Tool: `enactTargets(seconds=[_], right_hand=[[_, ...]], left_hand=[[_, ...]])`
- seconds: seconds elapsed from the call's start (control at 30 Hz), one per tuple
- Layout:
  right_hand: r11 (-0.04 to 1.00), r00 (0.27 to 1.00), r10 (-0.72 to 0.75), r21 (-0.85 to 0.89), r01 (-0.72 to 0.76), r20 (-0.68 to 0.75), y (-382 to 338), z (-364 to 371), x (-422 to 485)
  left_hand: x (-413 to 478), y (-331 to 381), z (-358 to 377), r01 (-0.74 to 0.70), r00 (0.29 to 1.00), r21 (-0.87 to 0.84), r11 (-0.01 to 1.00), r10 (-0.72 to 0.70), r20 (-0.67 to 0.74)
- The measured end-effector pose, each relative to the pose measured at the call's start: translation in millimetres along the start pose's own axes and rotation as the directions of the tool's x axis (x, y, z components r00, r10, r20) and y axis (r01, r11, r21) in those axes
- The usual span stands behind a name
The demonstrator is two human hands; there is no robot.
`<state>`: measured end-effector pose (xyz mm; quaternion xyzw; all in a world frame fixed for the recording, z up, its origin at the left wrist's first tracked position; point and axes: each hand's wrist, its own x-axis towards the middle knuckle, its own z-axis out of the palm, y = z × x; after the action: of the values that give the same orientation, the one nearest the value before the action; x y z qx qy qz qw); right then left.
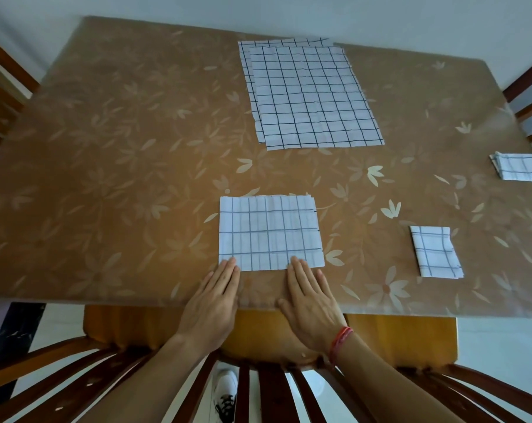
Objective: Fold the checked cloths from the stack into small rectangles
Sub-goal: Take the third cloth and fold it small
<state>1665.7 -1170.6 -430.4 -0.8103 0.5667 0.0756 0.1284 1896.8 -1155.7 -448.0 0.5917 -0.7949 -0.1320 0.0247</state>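
Observation:
A white cloth with dark checks (pixel 270 232), folded into a wide rectangle, lies flat near the table's front edge. My left hand (pixel 212 303) rests flat, fingertips on the cloth's near left corner. My right hand (pixel 312 300), with a red thread at the wrist, lies flat with fingertips on the near edge right of centre. Neither hand grips anything. A stack of unfolded checked cloths (pixel 310 96) lies at the far centre. Two small folded rectangles sit to the right: one (pixel 435 251) near the front, another (pixel 516 166) by the right edge.
The table (pixel 121 163) has a brown floral covering under a clear sheet. A wooden chair with a yellow seat (pixel 258 328) stands tucked in front of me. More chairs stand at the left (pixel 2 96) and right (pixel 530 99) sides.

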Motion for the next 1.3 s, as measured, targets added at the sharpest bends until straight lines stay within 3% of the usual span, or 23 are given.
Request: enactTargets(seconds=[0.23,0.5,0.63,0.8,0.93,1.3], right_hand=[[0.989,0.989,0.139,0.037,-0.141,0.054,27.5,-3.6,-10.7],[0.982,0.987,0.149,0.112,-0.154,0.051,24.2,-5.5,-8.7],[0.949,0.970,0.216,0.259,-0.180,-0.116,22.4,-23.9,5.6],[0.694,0.874,0.483,0.632,-0.345,-0.054,35.6,-45.3,55.2],[0.463,0.785,0.616,0.772,-0.436,0.073,40.9,-65.6,85.3],[0.280,0.712,0.648,0.785,-0.553,0.271,45.2,-76.2,115.9]], left_hand=[[1.6,0.1,1.7,0.010,1.000,-0.036,0.999,-0.009,0.014],[0.3,-2.5,0.4,-0.001,0.999,-0.042,0.999,0.002,0.042],[1.8,-2.5,-0.6,0.008,0.998,-0.006,1.000,-0.008,0.069],[2.4,-0.9,-0.7,0.023,0.996,-0.035,0.999,-0.020,0.089],[2.0,-1.6,0.8,0.025,0.997,-0.053,0.998,-0.022,0.070],[1.3,-1.1,0.0,0.034,0.997,-0.093,0.995,-0.027,0.079]])
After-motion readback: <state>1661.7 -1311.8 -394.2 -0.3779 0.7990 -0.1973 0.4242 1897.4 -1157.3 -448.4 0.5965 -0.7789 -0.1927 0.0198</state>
